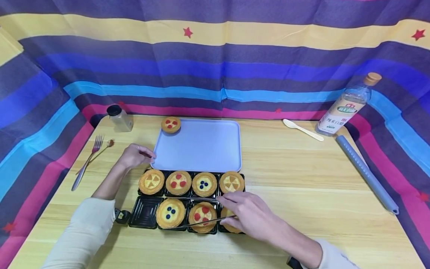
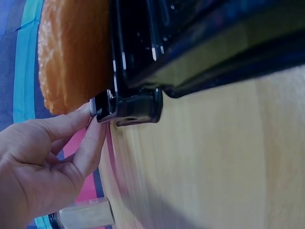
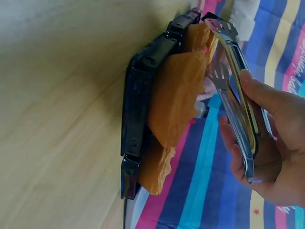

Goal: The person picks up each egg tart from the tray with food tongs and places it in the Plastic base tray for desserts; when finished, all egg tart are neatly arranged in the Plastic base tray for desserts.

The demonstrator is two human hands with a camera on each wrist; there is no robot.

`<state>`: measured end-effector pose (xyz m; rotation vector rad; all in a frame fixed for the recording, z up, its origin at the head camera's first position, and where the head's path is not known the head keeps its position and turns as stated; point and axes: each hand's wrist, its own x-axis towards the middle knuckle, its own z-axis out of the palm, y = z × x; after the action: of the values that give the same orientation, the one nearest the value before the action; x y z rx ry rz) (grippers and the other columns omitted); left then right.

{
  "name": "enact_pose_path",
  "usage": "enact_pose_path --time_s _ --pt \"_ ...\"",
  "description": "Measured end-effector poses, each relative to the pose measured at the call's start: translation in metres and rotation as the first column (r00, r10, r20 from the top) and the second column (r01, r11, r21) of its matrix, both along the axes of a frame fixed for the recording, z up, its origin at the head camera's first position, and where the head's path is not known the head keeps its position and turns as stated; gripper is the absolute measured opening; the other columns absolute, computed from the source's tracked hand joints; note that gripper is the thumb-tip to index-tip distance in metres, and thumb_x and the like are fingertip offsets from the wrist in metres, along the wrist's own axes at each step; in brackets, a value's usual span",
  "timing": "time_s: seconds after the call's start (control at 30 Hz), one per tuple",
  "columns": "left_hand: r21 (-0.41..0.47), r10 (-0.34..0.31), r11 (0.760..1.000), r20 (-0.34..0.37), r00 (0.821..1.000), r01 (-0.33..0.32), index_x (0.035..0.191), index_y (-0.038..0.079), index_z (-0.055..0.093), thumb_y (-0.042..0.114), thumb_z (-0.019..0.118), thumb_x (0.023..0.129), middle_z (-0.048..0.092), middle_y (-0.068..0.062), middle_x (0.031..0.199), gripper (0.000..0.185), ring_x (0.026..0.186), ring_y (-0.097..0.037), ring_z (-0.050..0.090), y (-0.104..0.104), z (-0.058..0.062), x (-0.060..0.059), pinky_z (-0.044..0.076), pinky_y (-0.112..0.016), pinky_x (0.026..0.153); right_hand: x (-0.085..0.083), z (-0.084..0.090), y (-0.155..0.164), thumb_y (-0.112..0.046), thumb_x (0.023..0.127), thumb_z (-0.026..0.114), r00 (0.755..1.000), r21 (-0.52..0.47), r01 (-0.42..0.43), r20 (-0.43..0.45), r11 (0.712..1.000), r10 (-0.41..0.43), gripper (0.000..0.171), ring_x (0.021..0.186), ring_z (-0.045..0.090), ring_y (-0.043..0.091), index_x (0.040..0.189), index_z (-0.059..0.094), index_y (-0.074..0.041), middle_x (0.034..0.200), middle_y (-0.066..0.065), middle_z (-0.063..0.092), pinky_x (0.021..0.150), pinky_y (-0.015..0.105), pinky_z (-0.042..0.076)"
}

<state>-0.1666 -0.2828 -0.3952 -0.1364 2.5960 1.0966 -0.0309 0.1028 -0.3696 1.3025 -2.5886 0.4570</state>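
My left hand pinches the near left corner of a light blue tray between thumb and fingers. A tart with red fruit pieces sits at that tray's far left corner. In front lies a black plastic tart tray in two rows, its front left compartment bare. Tarts topped with blueberries, red fruit or orange wedges fill the other compartments. My right hand grips metal tongs with slotted tips, their arms apart, pointing left above the front row. The hand partly hides the front right tart.
At left lie a fork and a thin stick-like utensil, behind them a black-capped jar. A cream spoon, a vinegar bottle and a grey-blue long tube-like box are at right. Striped cloth surrounds the table's back and sides.
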Motion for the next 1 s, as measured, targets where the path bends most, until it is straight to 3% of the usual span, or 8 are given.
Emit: enact_pose_path --time_s 0.4,1.0 --pt "-0.008 -0.006 1.0 0.0 1.0 0.006 0.101 -0.001 0.071 0.007 0.072 0.08 0.07 -0.017 0.103 0.023 0.089 -0.021 0.062 -0.0001 0.0002 -0.0006 0.047 -0.023 0.073 0.0019 -0.0016 0.0 -0.039 0.077 0.075 0.999 0.039 0.029 0.03 0.999 -0.03 0.052 0.1 0.066 0.018 0.117 0.066 -0.007 0.11 0.004 0.07 0.087 0.032 0.054" --pt "0.003 -0.026 1.0 -0.01 1.0 0.026 0.101 -0.003 0.07 0.007 0.072 0.08 0.07 -0.019 0.103 0.023 0.087 -0.02 0.061 -0.0012 -0.0008 0.0006 0.048 -0.022 0.071 0.0036 0.007 0.0005 -0.039 0.076 0.076 0.998 0.053 0.038 0.051 0.998 -0.041 0.056 0.1 0.066 0.019 0.12 0.064 -0.006 0.112 0.007 0.069 0.086 0.032 0.054"
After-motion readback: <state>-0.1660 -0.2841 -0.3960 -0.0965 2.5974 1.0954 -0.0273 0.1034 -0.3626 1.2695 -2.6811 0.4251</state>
